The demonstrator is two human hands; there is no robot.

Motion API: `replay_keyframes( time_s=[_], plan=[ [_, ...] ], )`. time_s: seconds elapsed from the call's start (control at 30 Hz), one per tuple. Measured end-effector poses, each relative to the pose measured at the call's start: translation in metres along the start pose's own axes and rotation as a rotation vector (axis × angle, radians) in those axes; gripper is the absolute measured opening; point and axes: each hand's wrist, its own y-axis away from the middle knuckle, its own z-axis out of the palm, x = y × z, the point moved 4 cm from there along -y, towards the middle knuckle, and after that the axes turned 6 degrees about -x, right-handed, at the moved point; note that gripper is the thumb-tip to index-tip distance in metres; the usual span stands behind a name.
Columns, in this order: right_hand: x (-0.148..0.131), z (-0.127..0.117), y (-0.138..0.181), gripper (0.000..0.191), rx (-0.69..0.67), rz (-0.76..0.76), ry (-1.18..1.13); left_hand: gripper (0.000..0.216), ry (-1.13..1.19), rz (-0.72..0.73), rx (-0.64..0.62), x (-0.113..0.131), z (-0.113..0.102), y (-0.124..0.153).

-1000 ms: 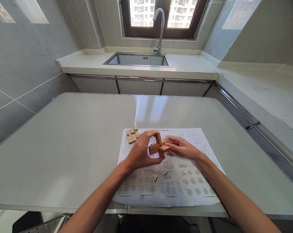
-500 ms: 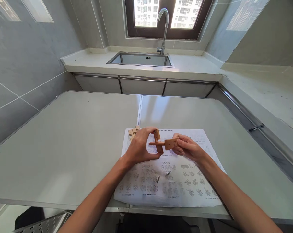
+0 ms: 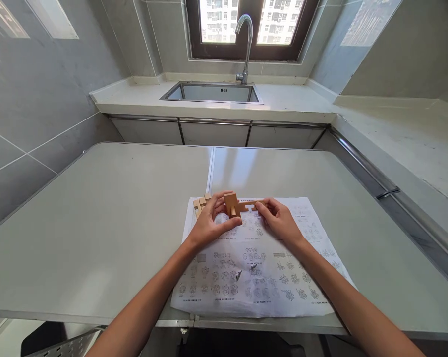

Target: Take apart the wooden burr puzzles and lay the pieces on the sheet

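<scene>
Vs. 0.5 s ago: both hands have shifted up-frame to the top edge of the instruction sheet (image 3: 268, 277), and the wooden puzzle (image 3: 236, 205) now sits flatter, mid-frame. Left hand (image 3: 208, 224) pinches its blocky end w/ narrow fingers; right hand (image 3: 281, 221) grips the notched bar's right end. Loose wooden pcs (image 3: 200, 203) lie just left.

Both hands have slid up the printed sheet (image 3: 261, 277) to its far edge, so the left hand (image 3: 209, 224) is now right beside the loose wooden pieces (image 3: 199, 203). The right hand (image 3: 280, 221) has levelled out its notched bar (image 3: 251, 204), which now meets the left's block (image 3: 230, 202).
</scene>
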Motion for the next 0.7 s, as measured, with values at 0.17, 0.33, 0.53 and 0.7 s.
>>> replay_keyframes(
  time_s=[0.17,0.33,0.53,0.7],
  plan=[
    [-0.007,0.006,0.003,0.036,0.001,-0.084,0.235,0.062,0.223,-0.037,-0.044,-0.003,-0.004,-0.003],
    [0.0,0.011,0.004,0.023,0.007,-0.16,0.338,0.062,0.36,-0.082,-0.167,0.0,0.0,-0.002],
    [-0.008,0.011,0.006,0.031,0.0,-0.174,0.162,0.061,0.445,-0.097,-0.243,-0.001,0.006,-0.001],
    [-0.022,0.019,0.009,0.044,-0.302,-0.087,-0.27,0.061,0.472,-0.081,-0.253,-0.006,0.005,-0.001]
  ],
)
